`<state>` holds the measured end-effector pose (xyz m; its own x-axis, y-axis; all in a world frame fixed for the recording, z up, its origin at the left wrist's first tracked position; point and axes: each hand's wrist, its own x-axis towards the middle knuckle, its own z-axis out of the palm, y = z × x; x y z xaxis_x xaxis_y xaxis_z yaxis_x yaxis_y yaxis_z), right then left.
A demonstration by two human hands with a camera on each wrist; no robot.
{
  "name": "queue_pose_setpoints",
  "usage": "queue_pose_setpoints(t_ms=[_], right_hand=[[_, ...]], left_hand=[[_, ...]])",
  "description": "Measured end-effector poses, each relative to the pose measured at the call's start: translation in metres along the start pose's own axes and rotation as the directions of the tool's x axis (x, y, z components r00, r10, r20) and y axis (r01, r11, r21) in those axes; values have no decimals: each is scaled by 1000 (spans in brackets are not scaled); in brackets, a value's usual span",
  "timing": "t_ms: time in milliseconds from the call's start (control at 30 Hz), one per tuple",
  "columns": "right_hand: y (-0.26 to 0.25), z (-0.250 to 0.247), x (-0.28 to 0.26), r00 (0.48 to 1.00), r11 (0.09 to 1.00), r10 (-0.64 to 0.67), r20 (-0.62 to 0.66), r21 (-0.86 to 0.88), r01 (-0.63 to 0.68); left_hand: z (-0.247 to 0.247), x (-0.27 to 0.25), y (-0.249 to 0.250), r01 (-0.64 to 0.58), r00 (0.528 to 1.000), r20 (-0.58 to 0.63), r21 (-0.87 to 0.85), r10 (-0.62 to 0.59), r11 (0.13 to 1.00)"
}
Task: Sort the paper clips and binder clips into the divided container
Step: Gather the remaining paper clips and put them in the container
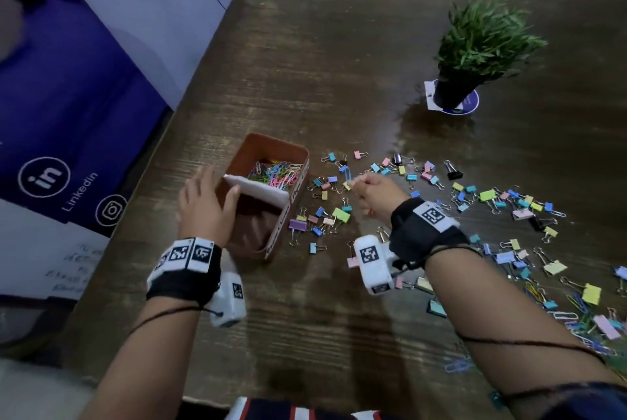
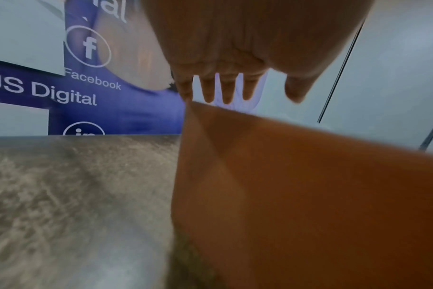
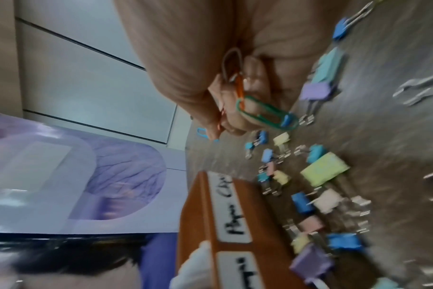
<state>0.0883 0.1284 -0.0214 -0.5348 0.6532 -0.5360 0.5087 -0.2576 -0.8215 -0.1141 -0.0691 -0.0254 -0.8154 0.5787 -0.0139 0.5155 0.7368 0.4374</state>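
Right hand (image 1: pixel 371 194) clenched around a small bunch of paper clips (image 3: pixel 265 114): at least four, counted in the right wrist view as one green, one orange, one grey and a blue one poking out past the fingertips, with possibly more hidden in the fist. Held above the scattered binder clips (image 1: pixel 341 215), just to the right of the divided container (image 1: pixel 271 151). From the grip, the target lies to the left and slightly farther away: the far compartment, already holding a heap of coloured paper clips (image 1: pixel 274 172), its side label seemingly reading "Paper Clips". Container's long axis running away from the body, white divider (image 1: pixel 258 187) set across it, near compartment showing no clips. Left hand (image 1: pixel 203 206) spread, fingers relaxed, grasping nothing, palm against or just beside the container's left wall; contact not certain. Nearer to the box, but empty; the loaded right hand is the one to travel, probably a short move leftward over the rim. Counted otherwise: one container, two compartments, one potted plant (image 1: pixel 481 53) well apart at the far right, binder clips on the wooden table (image 1: pixel 339 46) by the dozens, too many and too blurred for an exact figure, plus more loose paper clips (image 1: pixel 573 304) near the right forearm.
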Motion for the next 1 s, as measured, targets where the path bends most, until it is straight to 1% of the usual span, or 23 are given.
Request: queue_pose_setpoints(t_ms=[100,167,267,333,367,400,433,467,533,567,600,633,700,800,867,933,1000], right_hand=[[-33,30,11,997,994,-74,26,84,72],[-52,53,22,992,984,-125,28,128,120],[-74,85,43,970,970,-238,-54,45,241],[-82,104,54,927,934,-355,-119,-97,345],[-83,112,56,902,901,-415,-116,-192,390],[-84,118,57,880,855,-467,-83,-295,426],[-83,122,58,868,799,-495,-25,-405,444],[-81,125,58,869,737,-492,50,-507,447],[-79,124,59,895,621,-413,169,-667,412],[-78,121,59,906,581,-378,192,-713,393],[-77,117,58,914,567,-354,200,-731,380],[-76,114,57,917,584,-347,195,-720,374],[-74,106,51,912,652,-375,168,-651,388],[-71,90,38,887,713,-449,110,-554,430],[-63,77,27,864,732,-500,60,-504,459],[-48,62,17,853,747,-521,26,-470,471],[-30,44,3,844,742,-536,14,-468,479]], left_hand=[[14,-9,-6,-55,998,26,-11,55,998],[22,-14,-9,-108,994,-7,39,108,993],[27,-15,-12,-118,992,-45,45,120,992],[28,-15,-14,-116,992,-49,35,117,993],[29,-14,-15,-118,992,-44,34,120,992],[29,-14,-16,-123,992,-39,37,124,992],[30,-14,-16,-126,991,-36,37,127,991],[30,-14,-16,-128,991,-36,35,129,991],[29,-15,-16,-123,992,-38,29,124,992],[29,-15,-16,-118,992,-40,24,119,993],[29,-15,-16,-115,992,-42,21,116,993],[30,-15,-16,-114,992,-45,21,115,993],[30,-15,-16,-121,991,-55,24,122,992],[29,-14,-16,-122,991,-48,38,123,992],[28,-14,-14,-107,993,-35,67,110,992],[25,-15,-9,-88,995,-39,96,92,991],[23,-19,1,-105,992,-55,105,112,989]])
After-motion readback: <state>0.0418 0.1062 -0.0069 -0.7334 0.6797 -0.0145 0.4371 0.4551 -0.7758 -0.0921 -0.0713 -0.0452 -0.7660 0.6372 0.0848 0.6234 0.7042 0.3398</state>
